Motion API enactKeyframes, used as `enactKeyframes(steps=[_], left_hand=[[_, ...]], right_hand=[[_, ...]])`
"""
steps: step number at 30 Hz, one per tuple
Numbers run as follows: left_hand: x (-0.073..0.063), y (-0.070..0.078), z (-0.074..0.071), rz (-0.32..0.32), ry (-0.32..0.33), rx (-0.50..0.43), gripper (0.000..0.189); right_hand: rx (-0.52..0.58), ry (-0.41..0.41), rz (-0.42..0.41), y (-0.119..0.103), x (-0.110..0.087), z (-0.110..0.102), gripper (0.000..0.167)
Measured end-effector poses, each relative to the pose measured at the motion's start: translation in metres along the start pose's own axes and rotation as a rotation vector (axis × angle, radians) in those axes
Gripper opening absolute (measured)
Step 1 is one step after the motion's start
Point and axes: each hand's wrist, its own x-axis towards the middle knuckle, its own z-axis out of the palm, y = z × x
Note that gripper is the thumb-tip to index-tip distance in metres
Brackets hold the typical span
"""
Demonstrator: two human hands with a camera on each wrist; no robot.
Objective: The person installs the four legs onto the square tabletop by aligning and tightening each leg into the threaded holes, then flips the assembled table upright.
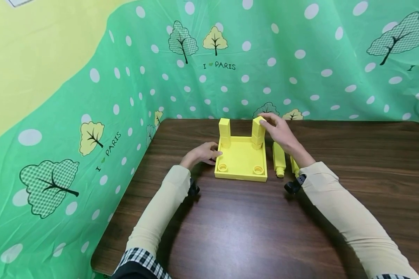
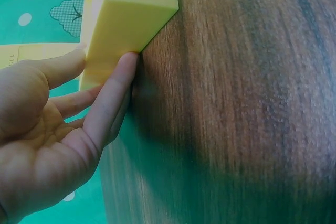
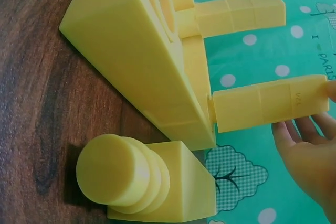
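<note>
A shallow, square yellow tabletop piece [image 1: 240, 159] with raised edges lies on the table, its hollow side up. Two blocky yellow legs stand upright at its far corners, the far-left leg [image 1: 225, 131] and the far-right leg [image 1: 258, 133]. Both near corners show bare round sockets. My left hand [image 1: 207, 152] holds the left edge, thumb at the rim and fingers along the outer side [image 2: 118, 40]. With thumb and fingers, my right hand [image 1: 280, 132] grips the far-right leg near its top. In the right wrist view, a narrow neck of this leg [image 3: 265, 104] shows at the tabletop piece.
Right of the tabletop piece lies a loose yellow leg [image 1: 279, 158], its round peg toward me. Another yellow leg [image 1: 295, 166] is partly hidden by my right forearm. A green patterned cloth [image 1: 202, 93] hangs behind and left of the dark wooden table [image 1: 251, 217].
</note>
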Motion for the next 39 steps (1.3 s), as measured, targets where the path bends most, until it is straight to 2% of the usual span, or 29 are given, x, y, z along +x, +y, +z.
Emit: enactKeyframes(steps=[14,39], left_hand=[[-0.0009,-0.0019,0.0000,0.032,-0.011,0.001,0.050],[-0.0010,-0.0001,0.0000,0.034,-0.021,0.005,0.050]], right_hand=[[-0.052,0.050,-0.020,0.0049,0.0013,0.0041,0.051],[-0.154,0.130,-0.013,0.0054,-0.0025,0.0061,0.058]])
